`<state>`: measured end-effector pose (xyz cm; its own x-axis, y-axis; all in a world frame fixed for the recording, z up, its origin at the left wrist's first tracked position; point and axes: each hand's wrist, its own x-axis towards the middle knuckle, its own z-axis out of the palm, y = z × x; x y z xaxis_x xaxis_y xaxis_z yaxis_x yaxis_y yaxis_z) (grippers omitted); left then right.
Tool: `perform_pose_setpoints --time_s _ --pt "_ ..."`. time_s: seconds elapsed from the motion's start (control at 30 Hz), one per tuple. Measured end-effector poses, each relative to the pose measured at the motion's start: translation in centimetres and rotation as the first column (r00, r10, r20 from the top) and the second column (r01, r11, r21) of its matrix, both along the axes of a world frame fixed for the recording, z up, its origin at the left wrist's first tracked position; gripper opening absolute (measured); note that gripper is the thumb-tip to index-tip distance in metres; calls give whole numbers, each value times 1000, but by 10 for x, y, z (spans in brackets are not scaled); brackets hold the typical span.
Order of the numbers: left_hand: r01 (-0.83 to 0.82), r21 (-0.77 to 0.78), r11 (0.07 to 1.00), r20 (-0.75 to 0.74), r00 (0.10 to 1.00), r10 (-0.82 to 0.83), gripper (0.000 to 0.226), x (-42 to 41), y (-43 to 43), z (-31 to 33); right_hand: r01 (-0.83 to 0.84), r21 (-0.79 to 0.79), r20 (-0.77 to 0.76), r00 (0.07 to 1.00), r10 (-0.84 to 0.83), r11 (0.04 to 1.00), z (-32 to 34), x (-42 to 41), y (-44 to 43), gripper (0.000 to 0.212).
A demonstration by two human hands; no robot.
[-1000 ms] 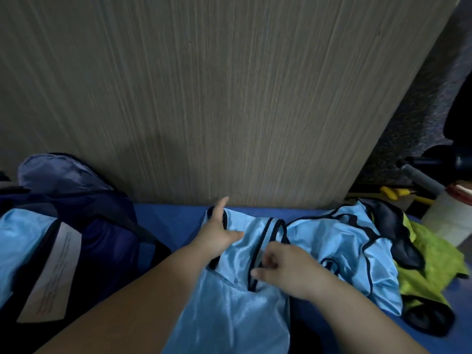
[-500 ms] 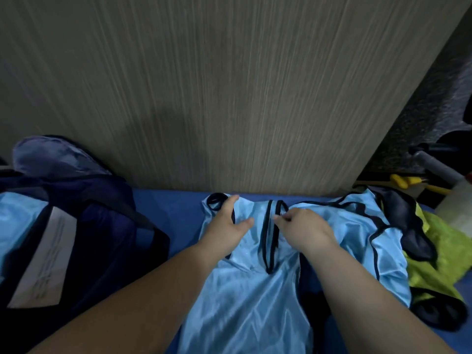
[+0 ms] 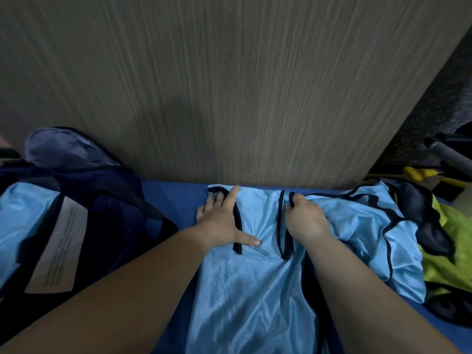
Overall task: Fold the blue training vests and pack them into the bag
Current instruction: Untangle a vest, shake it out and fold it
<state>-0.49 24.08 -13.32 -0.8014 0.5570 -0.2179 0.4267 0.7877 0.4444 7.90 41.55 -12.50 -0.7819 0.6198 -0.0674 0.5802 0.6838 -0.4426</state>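
Since the blue vest point(image 3: 245, 290) is spread flat on the blue surface point(image 3: 173, 198) between the bag point(image 3: 115, 213) and a heap of further vests point(image 3: 357, 221), it can be judged light, limp and slippery. Its left shoulder strap is pinned under the left grip point(image 3: 222, 221), laid open with fingers straight, while the black-trimmed right strap is pinched in the curled right grip point(image 3: 305, 221). Hold is best taken at the bound edges, where the 2 straps are firmer.

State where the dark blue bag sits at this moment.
In the head view the dark blue bag lies at the left edge, on the blue surface in front of the wood-grain panel, left of the left hand.
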Motion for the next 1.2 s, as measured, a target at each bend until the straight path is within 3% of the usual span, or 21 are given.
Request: perform_pose_setpoints --time_s 0.1,0.27,0.37,0.43,0.53,0.63,0.73,0.83,0.9,1.0,1.1,1.2 --pt "-18 -1 1000 -14 1000 18 141 1 0 -1 -9 42 0 1000 9 999 -3 0 1 18" --pt "-126 -92 988 -66 991 120 134 5 2 -4 25 -34 -97 995 -29 999 -5 1 6 21" --pt "-151 -72 986 -238 962 130 110 12 1 -4 43 -85 -141 988 -55 995 -6 0 10 36" --pt "-49 45 998 -341 938 62 81 20 1 -4 63 -117 -171 982 -82 991 -6 -2 11 42" --pt "201 104 974 -302 940 -162 56 40 4 -5 65 -181 -230 967 -106 981 -5 -4 14 55" --pt "362 -30 932 -237 903 -359 54 58 6 -15 47 -215 -253 962 -102 976 -1 -6 13 67" --pt "358 -111 927 -253 892 -375 57 63 7 -22 0 -157 -165 986 -27 988 0 -4 10 92" --pt "325 -89 941 -286 897 -337 68 63 5 -27 -56 -119 -90 995 45 991 -1 -2 7 107" --pt "278 -23 960 -328 905 -270 81 63 4 -30 -52 -115 -118 992 39 992 -3 -3 11 92" --pt "214 29 976 -348 918 -191 88 65 2 -29 -89 -33 -178 981 81 995 -3 -1 14 39" --pt "144 55 988 -391 914 -111 88 66 0 -29 -108 -46 -249 964 93 993 1 3 15 28" --pt "32 107 994 -384 923 12 94 67 -3 -27 -128 -198 -395 918 41 972 6 10 16 20"
